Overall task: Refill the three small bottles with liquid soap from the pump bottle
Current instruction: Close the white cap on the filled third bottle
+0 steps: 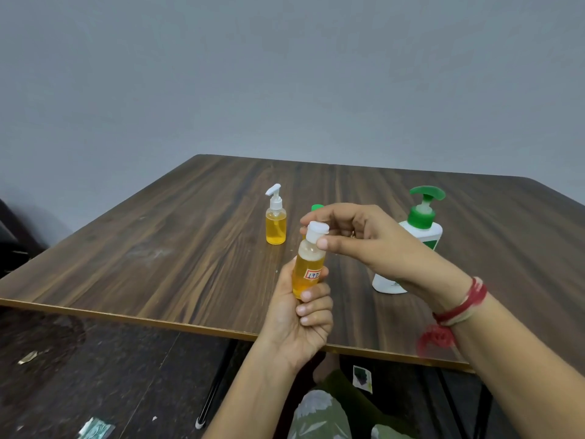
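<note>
Left hand: the fingers are curled round the lower half of the held small bottle, which is gripped above the near edge of the surface.
Held small bottle: it is kept nearly upright with a slight tilt and is filled with yellow liquid up to about the shoulder. A white label with a red border is seen on its side.
White cap: it sits on the neck of the held small bottle. Whether it is fully tightened cannot be told.
Right hand: the white cap is pinched between the thumb and the fingertips, and the hand is reached in from the right.
White-pump small bottle: it stands upright on the surface, left of and beyond the hands, and is filled with yellow liquid.
Green-topped small bottle: only its top is seen behind the right hand, so its fill cannot be told.
Large pump bottle: it has a white body and a green pump head. It stands upright on the right of the surface and is partly hidden by the right forearm.
Thread bands: red and pale threads are worn on the right wrist.
Floor: it is dark, and paper scraps are scattered on it.
</note>
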`<state>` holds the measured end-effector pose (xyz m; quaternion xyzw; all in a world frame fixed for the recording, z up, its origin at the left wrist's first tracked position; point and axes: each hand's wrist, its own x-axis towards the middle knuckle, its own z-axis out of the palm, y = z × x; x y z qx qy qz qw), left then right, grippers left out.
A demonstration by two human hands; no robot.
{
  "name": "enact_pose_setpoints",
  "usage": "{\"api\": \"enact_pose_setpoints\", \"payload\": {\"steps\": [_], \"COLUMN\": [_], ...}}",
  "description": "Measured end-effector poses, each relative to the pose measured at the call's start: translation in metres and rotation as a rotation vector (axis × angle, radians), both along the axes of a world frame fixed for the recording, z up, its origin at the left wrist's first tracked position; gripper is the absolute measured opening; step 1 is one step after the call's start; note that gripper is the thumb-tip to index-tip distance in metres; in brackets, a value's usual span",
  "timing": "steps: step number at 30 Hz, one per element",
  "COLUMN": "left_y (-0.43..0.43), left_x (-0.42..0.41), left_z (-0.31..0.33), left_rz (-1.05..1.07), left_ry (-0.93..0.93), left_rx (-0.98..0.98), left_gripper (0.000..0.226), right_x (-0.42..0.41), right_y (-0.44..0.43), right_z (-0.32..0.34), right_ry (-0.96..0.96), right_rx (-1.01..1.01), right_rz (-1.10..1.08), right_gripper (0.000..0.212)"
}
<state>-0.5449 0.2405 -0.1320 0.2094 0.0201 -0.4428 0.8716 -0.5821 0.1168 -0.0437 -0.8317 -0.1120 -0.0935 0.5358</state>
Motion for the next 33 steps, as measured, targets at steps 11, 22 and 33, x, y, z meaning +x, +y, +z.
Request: {"api": "enact_pose_setpoints", "payload": {"steps": [11,22,33], "left_y": [-0.01,0.0,0.022], "left_x": [0.002,0.023,0.061], "left_z": [-0.011,-0.025,-0.014], "left_rz": [0.119,0.441,0.459], "left_ry": [0.164,-0.824,-1.399], "left_rx": [-0.104,0.474,0.9], "left_gripper": [0.045,0.068,0.031], "right_x": [0.017,0.02,0.046], "right_y": [0.014,0.002,0.009], "right_z": [-0.029,-0.02,-0.038], "right_ry": [-0.1,-0.167,-0.098], "right_rx": [0.015,0.041,-0.052], "right_rz": [-0.282,-0.243,-0.289], "right_gripper": [0.026,0.036,0.028]}}
